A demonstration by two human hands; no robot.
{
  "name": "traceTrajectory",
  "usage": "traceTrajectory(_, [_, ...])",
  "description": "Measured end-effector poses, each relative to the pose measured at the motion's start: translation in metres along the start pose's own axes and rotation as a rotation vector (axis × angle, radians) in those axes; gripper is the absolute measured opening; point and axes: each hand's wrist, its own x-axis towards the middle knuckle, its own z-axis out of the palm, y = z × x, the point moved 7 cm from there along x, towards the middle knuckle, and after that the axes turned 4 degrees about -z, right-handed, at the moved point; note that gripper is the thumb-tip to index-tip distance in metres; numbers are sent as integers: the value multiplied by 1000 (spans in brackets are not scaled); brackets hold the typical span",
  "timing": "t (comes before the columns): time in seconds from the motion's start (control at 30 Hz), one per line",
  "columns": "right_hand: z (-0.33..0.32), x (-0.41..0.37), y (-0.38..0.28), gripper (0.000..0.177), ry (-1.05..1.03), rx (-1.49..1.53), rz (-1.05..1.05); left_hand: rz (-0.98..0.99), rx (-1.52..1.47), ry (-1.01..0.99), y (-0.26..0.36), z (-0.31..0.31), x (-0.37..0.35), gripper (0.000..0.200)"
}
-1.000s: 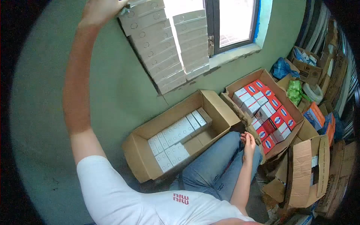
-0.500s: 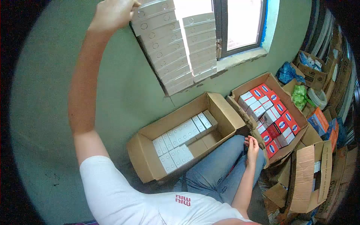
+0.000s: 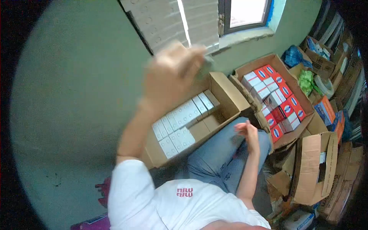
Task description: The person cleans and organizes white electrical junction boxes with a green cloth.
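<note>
My left hand [image 3: 170,74] is smeared by motion, reaching across in front of the wall above the open carton [image 3: 159,151]. Its fingers are too blurred to tell whether anything is in them. Small white boxes [image 3: 180,119] with round marks sit in rows inside that carton, with bare cardboard along part of its bottom. Behind the hand, more white boxes [image 3: 147,23] are stacked in columns against the window. My right hand [image 3: 249,134] hovers over my jeans, fingers loosely stretched and apart, holding nothing visible.
To the right, a second carton [image 3: 274,61] holds red and white boxes [image 3: 283,109]. Beyond it are a blue bag [image 3: 293,55], a green bag [image 3: 306,81] and a torn carton [image 3: 308,168]. A window frame [image 3: 227,19] is at the top.
My left hand has come down and right from the top of the stacked white boxes. My right hand has lifted slightly and moved left. The view has tilted, shifting the cartons upward.
</note>
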Motion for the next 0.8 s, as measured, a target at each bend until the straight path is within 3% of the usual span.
traceTrajectory(0.03, [31, -3, -22, 59, -88, 119, 29, 29, -125, 104, 8, 36, -28, 27])
traceTrajectory(0.07, [60, -7, -38, 63, -174, 235, 55, -90, -177, 60, 23, 67, -55, 31])
traceTrajectory(0.13, [73, -11, -26, 62, -88, 500, 153, -172, -311, -98, 57, 124, -107, 43])
traceTrajectory(0.17, [70, -9, -17, 53, -25, 569, 151, -146, -313, -128, 72, 139, -129, 43])
traceTrajectory(0.2, [56, -9, -7, 49, 19, 445, 150, -151, -399, -299, 85, 156, -147, 50])
traceTrajectory(0.27, [25, -12, 9, 39, 83, 206, 165, -95, -527, -427, 95, 155, -164, 62])
traceTrajectory(0.3, [15, -14, 11, 21, 95, 244, 263, -99, -571, -493, 88, 160, -176, 66])
traceTrajectory(0.33, [17, -16, 4, 23, 235, 367, 227, -96, -609, -555, 77, 167, -186, 70])
traceTrajectory(0.43, [-9, -19, -1, 29, 316, 559, 187, -297, -494, -586, 8, 197, -221, 56])
traceTrajectory(0.5, [-34, -19, 6, 34, 375, 704, 88, -316, -314, -789, -50, 252, -284, 39])
traceTrajectory(0.57, [-68, -22, 39, 35, 393, 763, 39, -90, -95, -1150, -75, 281, -345, 38])
traceTrajectory(0.63, [-81, -25, 46, 38, 447, 782, 23, 205, -13, -1228, -91, 296, -411, 45])
traceTrajectory(0.73, [-77, -28, 45, 38, 534, 765, 56, 270, -3, -1270, -88, 297, -414, 53])
traceTrajectory(0.8, [-73, -29, 39, 38, 558, 761, 35, 248, 80, -1427, -82, 311, -411, 50])
